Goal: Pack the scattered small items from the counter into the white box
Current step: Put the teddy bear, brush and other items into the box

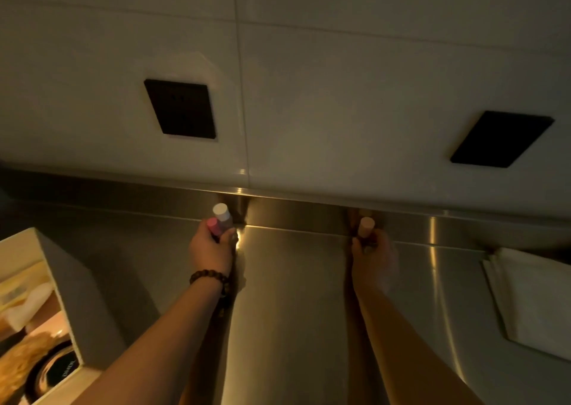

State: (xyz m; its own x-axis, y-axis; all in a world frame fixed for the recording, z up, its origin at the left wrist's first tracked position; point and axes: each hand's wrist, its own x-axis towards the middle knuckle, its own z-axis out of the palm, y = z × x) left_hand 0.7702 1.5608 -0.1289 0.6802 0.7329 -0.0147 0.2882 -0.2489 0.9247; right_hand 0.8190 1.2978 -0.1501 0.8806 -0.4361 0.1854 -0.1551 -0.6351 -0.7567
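left hand (213, 247) grips two small bottles (217, 220), right hand (372, 257) grips another bottle (366, 227); part-filled white box (58, 268) waits left of both.

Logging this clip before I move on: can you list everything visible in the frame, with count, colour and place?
small bottles: 2, one white-capped, one pink-capped, held in left hand
peach-capped bottle: 1, in right hand at the counter's back edge
white box: 1, open, already holding items, lower left
folded cloth: 1, white, right on counter
counter: 1, steel
wall plates: 2, black, on white tiled wall
bead bracelet: 1, dark, left wrist
left hand: 1
right hand: 1
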